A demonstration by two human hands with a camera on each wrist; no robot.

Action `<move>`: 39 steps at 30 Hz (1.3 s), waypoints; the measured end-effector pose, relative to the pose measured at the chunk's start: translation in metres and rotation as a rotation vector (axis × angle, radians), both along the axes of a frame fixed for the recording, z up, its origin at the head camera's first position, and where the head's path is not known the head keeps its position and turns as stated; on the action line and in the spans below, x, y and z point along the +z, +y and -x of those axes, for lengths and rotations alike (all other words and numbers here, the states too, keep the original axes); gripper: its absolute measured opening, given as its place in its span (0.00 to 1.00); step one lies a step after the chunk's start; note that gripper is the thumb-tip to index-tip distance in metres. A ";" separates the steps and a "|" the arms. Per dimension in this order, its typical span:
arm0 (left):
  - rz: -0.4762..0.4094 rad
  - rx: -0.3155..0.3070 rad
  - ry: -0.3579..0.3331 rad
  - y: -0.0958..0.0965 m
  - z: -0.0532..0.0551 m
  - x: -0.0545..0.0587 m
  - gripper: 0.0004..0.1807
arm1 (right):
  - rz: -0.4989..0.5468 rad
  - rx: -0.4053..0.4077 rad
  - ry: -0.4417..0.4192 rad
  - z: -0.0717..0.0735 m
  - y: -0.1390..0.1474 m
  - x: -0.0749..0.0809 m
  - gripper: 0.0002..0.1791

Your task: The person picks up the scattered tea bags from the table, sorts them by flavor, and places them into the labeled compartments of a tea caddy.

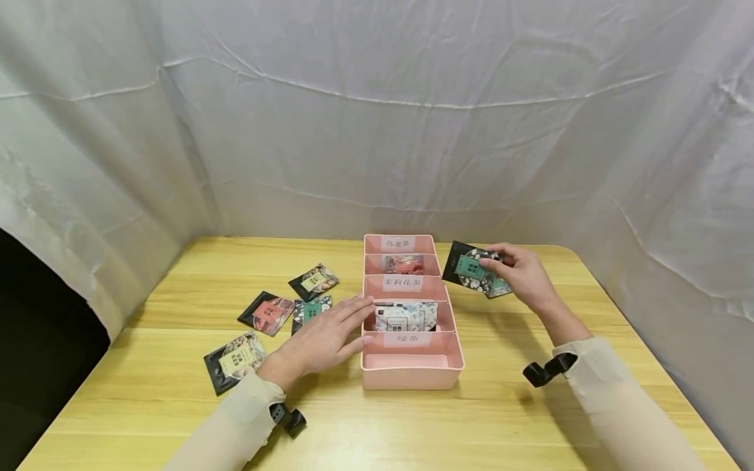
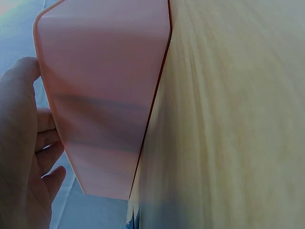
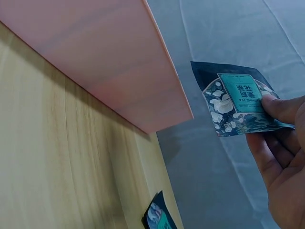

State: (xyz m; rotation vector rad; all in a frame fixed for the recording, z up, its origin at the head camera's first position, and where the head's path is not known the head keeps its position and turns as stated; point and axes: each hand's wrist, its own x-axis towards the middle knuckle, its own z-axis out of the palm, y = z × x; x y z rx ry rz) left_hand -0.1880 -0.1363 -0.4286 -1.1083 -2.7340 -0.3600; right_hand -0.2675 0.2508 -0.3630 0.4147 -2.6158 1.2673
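Thumb and fingers of the right hand [image 1: 524, 275] are pinching a green-label sachet [image 3: 233, 102], holding it raised above the table [image 1: 501, 418] just to the right of the pink box [image 1: 412, 378]. The thumb is pressing on the sachet's front while the other fingers are curling behind; how many of them are touching it, I cannot tell. A second sachet [image 3: 161, 214], also green and black, is lying on the table lower down. The left hand [image 1: 324, 330] is resting its fingertips at the box's left rim — its thumb spreading away from the fingers, which are lying near one another, only slightly bent. The box is standing lengthwise on the table, and paper labels [image 1: 406, 339] with dark characters are facing the person. A red packet [image 1: 406, 264] is sitting in the slot behind the middle label, and white packets [image 1: 415, 318] are leaning in the slot behind the front one. Left of the box, a far yellow sachet [image 1: 318, 280], a red sachet [image 1: 269, 314] and a near yellow sachet [image 1: 238, 360] are lying scattered; a floral sachet [image 1: 313, 307] with a green label is showing partly from behind the left hand. A pale curtain [image 1: 377, 144] is hanging behind everything.
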 end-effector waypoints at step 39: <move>0.014 0.000 0.012 0.001 0.000 0.000 0.37 | -0.110 0.121 0.004 0.011 -0.062 0.022 0.12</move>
